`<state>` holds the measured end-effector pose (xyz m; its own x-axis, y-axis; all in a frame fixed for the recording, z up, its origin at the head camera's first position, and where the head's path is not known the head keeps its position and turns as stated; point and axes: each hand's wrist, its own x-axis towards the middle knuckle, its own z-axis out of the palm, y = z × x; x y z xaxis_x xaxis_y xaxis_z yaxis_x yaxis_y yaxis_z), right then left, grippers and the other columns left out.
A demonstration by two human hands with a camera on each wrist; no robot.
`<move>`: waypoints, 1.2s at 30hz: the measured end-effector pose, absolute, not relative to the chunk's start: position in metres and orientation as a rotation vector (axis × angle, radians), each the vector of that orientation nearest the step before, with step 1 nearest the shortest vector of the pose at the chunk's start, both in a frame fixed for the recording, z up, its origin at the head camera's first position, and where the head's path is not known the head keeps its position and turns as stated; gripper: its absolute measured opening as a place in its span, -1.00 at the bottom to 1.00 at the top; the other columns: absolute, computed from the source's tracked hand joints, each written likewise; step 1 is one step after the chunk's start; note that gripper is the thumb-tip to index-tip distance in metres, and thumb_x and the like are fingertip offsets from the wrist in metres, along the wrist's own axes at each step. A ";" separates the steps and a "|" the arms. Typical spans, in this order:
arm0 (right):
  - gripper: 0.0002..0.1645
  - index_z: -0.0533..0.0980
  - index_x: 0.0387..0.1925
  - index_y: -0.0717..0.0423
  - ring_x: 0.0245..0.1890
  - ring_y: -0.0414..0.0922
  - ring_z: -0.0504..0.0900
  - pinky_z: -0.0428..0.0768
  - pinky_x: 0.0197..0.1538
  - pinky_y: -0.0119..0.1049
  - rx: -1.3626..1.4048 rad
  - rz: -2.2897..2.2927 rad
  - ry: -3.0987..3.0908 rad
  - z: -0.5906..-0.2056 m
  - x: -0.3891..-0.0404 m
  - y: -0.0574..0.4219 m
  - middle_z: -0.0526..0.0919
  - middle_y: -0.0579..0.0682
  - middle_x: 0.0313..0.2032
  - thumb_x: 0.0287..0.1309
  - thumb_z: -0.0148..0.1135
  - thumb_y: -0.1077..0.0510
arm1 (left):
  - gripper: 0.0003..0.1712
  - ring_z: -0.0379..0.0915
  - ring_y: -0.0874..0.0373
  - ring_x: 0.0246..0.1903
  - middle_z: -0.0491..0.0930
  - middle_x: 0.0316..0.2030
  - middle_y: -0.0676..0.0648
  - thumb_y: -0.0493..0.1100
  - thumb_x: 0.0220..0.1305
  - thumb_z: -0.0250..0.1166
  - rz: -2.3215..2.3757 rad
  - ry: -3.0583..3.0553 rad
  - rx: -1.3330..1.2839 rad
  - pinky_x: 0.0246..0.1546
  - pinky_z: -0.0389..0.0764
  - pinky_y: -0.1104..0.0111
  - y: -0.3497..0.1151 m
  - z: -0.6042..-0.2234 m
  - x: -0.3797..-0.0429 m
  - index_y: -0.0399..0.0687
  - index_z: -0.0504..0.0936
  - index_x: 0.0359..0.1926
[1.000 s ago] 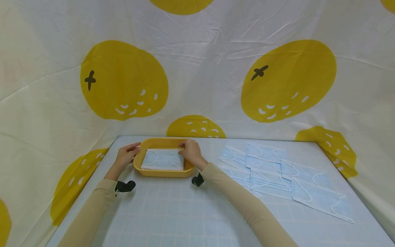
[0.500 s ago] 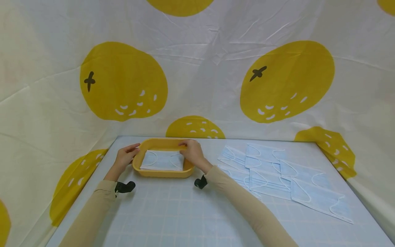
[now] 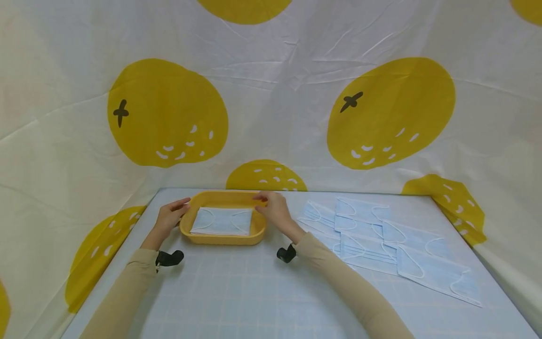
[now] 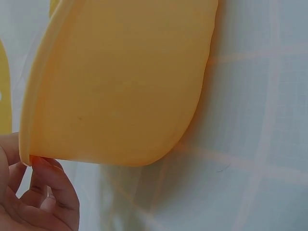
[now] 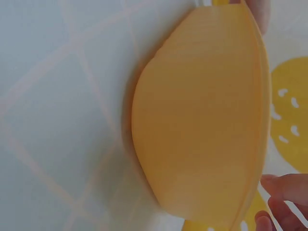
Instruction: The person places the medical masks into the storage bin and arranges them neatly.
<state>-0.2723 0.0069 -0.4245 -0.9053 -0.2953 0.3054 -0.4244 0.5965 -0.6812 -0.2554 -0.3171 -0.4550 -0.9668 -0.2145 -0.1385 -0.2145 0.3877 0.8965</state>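
A yellow plastic basin (image 3: 224, 240) stands at the back left of the table, with a light blue disposable face mask (image 3: 222, 222) lying flat inside, its white ear loops on top. Whether more masks lie under it I cannot tell. At the basin's left end my left hand (image 3: 168, 217) pinches the rim; the left wrist view has its fingers (image 4: 55, 178) curled under that rim. My right hand (image 3: 276, 212) hovers at the right end with loosely bent fingers. In the right wrist view its fingertips (image 5: 269, 178) come close to the rim, holding nothing.
Several blue face masks (image 3: 368, 249) lie spread and overlapping on the right side of the table (image 3: 237, 292). A white cloth with yellow fruit prints (image 3: 271, 113) hangs behind and at the sides. Black camera mounts (image 3: 169, 258) stick out from both wrists.
My right hand has let go of the mask's upper right corner and moved right, out to the basin's rim. The mask now lies flat. My left hand stays at the rim.
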 end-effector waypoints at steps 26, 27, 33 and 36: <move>-0.76 0.68 -0.22 0.08 -0.25 -0.04 0.64 0.67 -0.23 -0.25 0.667 1.129 -2.476 -0.399 -0.241 0.070 0.73 -0.01 -0.24 -0.01 0.43 0.29 | -0.45 0.36 0.44 -0.38 0.40 0.19 -0.24 -0.02 0.44 0.07 -1.636 -2.622 0.443 -0.43 0.54 0.56 -0.314 -0.455 -0.254 -0.08 0.34 0.36; -0.76 0.67 -0.22 0.07 -0.25 -0.04 0.64 0.67 -0.23 -0.24 0.662 1.133 -2.479 -0.399 -0.240 0.074 0.73 -0.02 -0.24 0.00 0.43 0.29 | -0.44 0.37 0.44 -0.38 0.41 0.18 -0.25 -0.01 0.43 0.07 -1.636 -2.624 0.438 -0.43 0.54 0.56 -0.314 -0.454 -0.254 -0.09 0.34 0.37; -0.74 0.66 -0.19 0.08 -0.22 0.00 0.64 0.68 -0.20 -0.15 0.640 1.141 -2.494 -0.401 -0.233 0.093 0.72 -0.01 -0.20 0.02 0.41 0.30 | -0.42 0.37 0.41 -0.41 0.43 0.13 -0.22 0.02 0.42 0.09 -1.635 -2.606 0.427 -0.46 0.53 0.55 -0.314 -0.455 -0.251 -0.12 0.35 0.36; -0.75 0.66 -0.20 0.11 -0.21 0.04 0.64 0.68 -0.20 -0.10 0.634 1.139 -2.480 -0.402 -0.230 0.103 0.73 0.02 -0.20 0.01 0.41 0.31 | -0.43 0.37 0.39 -0.40 0.48 0.06 -0.11 0.04 0.39 0.14 -1.665 -2.573 0.472 -0.47 0.53 0.55 -0.313 -0.456 -0.252 -0.07 0.39 0.33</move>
